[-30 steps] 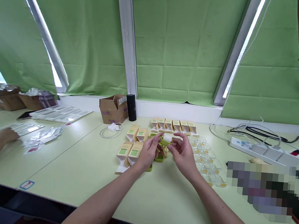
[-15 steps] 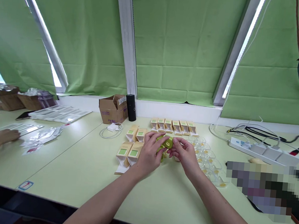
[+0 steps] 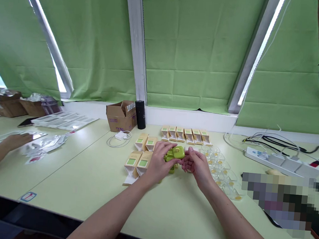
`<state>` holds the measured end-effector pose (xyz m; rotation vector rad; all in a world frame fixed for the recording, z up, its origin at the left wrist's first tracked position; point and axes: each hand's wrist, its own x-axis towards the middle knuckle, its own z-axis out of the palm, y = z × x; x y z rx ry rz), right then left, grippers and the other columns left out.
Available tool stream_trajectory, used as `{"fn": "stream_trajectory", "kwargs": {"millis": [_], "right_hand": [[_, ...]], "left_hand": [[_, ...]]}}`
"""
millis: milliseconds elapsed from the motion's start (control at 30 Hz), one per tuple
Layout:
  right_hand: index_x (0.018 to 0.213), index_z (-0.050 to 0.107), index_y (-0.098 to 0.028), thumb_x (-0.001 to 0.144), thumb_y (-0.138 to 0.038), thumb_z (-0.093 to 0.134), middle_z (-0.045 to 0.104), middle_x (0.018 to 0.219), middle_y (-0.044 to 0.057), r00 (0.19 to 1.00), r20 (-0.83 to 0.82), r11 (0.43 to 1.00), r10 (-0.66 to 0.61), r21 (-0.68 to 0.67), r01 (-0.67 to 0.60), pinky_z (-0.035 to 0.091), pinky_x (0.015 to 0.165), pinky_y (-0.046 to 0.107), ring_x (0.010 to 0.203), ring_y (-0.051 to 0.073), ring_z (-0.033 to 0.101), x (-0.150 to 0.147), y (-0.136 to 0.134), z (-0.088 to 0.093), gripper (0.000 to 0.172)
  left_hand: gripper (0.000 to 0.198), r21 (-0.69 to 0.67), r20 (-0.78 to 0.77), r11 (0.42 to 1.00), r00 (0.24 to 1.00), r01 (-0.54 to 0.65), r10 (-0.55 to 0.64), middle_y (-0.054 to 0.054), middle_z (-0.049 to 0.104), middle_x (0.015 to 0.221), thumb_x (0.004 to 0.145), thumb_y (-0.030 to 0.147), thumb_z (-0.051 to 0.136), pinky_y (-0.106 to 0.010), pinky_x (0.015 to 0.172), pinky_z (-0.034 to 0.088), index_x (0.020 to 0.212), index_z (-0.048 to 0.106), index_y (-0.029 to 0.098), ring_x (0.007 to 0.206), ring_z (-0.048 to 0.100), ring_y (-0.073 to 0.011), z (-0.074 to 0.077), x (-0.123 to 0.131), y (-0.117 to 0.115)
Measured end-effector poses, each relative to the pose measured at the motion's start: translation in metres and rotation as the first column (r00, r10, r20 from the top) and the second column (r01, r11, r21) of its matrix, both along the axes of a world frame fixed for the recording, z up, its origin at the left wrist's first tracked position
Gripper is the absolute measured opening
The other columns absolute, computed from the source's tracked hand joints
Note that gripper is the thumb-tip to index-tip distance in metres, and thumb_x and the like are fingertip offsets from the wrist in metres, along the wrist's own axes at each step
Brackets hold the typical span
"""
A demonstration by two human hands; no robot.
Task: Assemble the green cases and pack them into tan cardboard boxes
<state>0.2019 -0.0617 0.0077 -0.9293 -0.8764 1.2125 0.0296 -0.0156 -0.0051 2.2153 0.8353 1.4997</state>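
My left hand [image 3: 159, 163] and my right hand [image 3: 198, 166] both pinch a small green case [image 3: 178, 152] just above the pale green table [image 3: 87, 172]. Its green lid faces up. More green cases [image 3: 169, 158] lie under my hands, partly hidden. Small tan boxes with green labels [image 3: 138, 162] lie left of my hands, and a row of them [image 3: 184, 133] stands behind. Clear plastic inserts with yellow spots [image 3: 219, 169] lie to the right.
A cardboard box [image 3: 121, 116], a black cylinder [image 3: 140, 114] and a white charger with cable [image 3: 119, 136] stand at the back. A power strip [image 3: 281, 160] with cables is at the right. Another person's hand [image 3: 15, 140] rests on plastic packets [image 3: 45, 145] at the left.
A second ago the case showed a white inside; it now shows only its green lid, held slightly lower. The other person's hand has slid to the right.
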Motion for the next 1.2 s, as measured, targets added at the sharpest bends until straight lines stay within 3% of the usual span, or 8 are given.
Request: {"fn": "stream_trajectory", "kwargs": {"millis": [167,300,500,633,900,1000,1100,1200], "right_hand": [[0.077,0.067,-0.016,0.063,-0.081,0.084,0.066,0.053,0.003,1.000,-0.001,1.000,0.014,-0.014,-0.014,0.035,0.041,0.023,0.041,0.013,0.054,0.002,0.000,0.000,0.068],[0.074,0.068,-0.016,0.066,-0.083,0.080,0.062,0.050,0.001,1.000,0.008,1.000,-0.020,-0.019,0.020,0.031,0.040,0.022,0.040,0.012,0.050,0.005,0.000,0.001,0.068],[0.078,0.076,-0.014,0.075,-0.077,0.077,0.063,0.056,0.002,0.999,-0.050,0.998,0.016,0.054,-0.013,0.033,0.043,0.023,0.044,0.011,0.050,0.007,-0.002,0.002,0.063],[0.081,0.079,-0.014,0.070,-0.072,0.083,0.064,0.058,0.003,0.999,-0.035,0.999,0.036,0.032,-0.034,0.032,0.042,0.023,0.047,0.012,0.052,0.013,-0.005,0.013,0.059],[0.087,0.081,-0.019,0.069,-0.062,0.089,0.065,0.065,0.002,0.951,0.234,0.974,-0.202,0.150,0.169,0.036,0.048,0.025,0.054,0.013,0.053,0.065,-0.033,0.034,0.047],[0.088,0.080,-0.021,0.076,-0.058,0.084,0.068,0.068,0.004,0.816,0.463,0.936,-0.347,0.223,0.272,0.039,0.052,0.029,0.057,0.016,0.053,0.097,-0.052,0.025,0.039],[0.086,0.080,-0.024,0.084,-0.054,0.075,0.074,0.080,0.006,0.507,0.751,0.897,-0.423,0.268,0.350,0.043,0.057,0.034,0.060,0.019,0.054,0.128,-0.074,0.008,0.031],[0.090,0.081,-0.028,0.090,-0.047,0.067,0.075,0.087,0.007,0.208,0.889,0.900,-0.409,0.354,0.256,0.049,0.071,0.040,0.080,0.027,0.064,0.153,-0.095,-0.013,0.023]], "left_hand": [[0.044,-0.168,0.083,0.984,0.996,0.058,-0.044,-0.010,0.071,0.117,0.079,0.033,0.091,-0.040,0.093,0.055,0.120,0.079,0.024,0.112,0.063,-0.0282,0.004,0.002,0.000],[0.043,-0.367,0.182,0.921,0.981,0.129,-0.064,-0.009,0.073,0.113,0.074,0.044,0.094,-0.035,0.084,0.056,0.107,0.081,0.020,0.095,0.066,-0.0223,0.005,0.005,0.002],[0.051,-0.576,0.519,0.647,0.835,0.499,-0.183,-0.008,0.073,0.090,0.076,0.060,0.089,-0.028,0.071,0.055,0.095,0.079,0.014,0.075,0.063,-0.0139,0.004,0.006,0.007],[0.051,-0.576,0.707,0.476,0.698,0.664,-0.119,-0.008,0.071,0.086,0.074,0.058,0.092,-0.026,0.066,0.054,0.092,0.078,0.012,0.073,0.062,-0.0130,0.002,0.005,0.010],[0.048,-0.550,0.809,0.439,0.584,0.710,0.069,-0.007,0.073,0.087,0.073,0.051,0.095,-0.028,0.064,0.056,0.094,0.075,0.012,0.073,0.064,-0.0151,-0.002,0.003,0.018],[0.045,-0.536,0.826,0.448,0.553,0.715,0.106,-0.008,0.074,0.088,0.077,0.050,0.093,-0.028,0.064,0.057,0.095,0.074,0.012,0.072,0.065,-0.0155,0.000,0.002,0.020],[0.043,-0.539,0.828,0.459,0.544,0.706,0.135,-0.009,0.075,0.088,0.079,0.049,0.092,-0.029,0.064,0.057,0.093,0.074,0.012,0.070,0.065,-0.0156,0.003,0.002,0.021],[0.042,-0.543,0.828,0.459,0.539,0.704,0.153,-0.008,0.075,0.086,0.079,0.047,0.092,-0.029,0.064,0.058,0.091,0.073,0.012,0.069,0.065,-0.0155,0.006,0.002,0.021]]}}
